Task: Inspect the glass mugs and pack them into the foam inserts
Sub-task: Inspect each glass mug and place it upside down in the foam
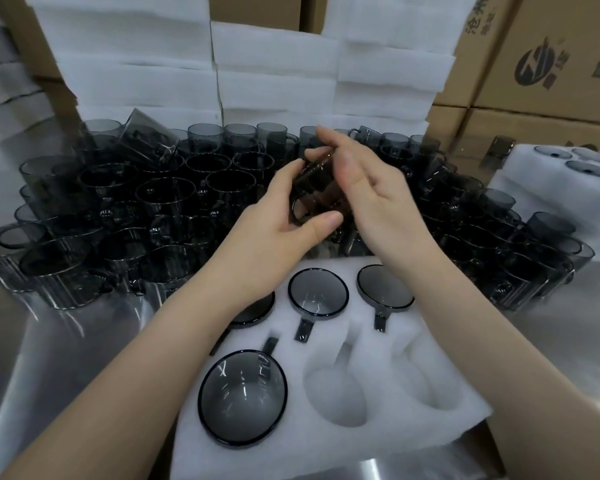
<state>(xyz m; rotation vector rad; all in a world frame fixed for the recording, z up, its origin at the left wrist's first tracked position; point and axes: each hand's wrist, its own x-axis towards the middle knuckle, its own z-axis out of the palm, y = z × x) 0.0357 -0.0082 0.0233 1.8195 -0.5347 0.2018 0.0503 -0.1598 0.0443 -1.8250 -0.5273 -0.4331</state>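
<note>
Head view, left hand [274, 225] gripping tilted glass mug [313, 190], handle lower-left, right hand [366, 192] alongside

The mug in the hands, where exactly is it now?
In the head view the mug is at centre, gripped by the left hand with the right hand against it, beyond the foam insert, loose mugs behind.

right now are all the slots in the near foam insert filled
No, the foam insert has two empty slots in its near row, to the right of a packed mug.
</note>
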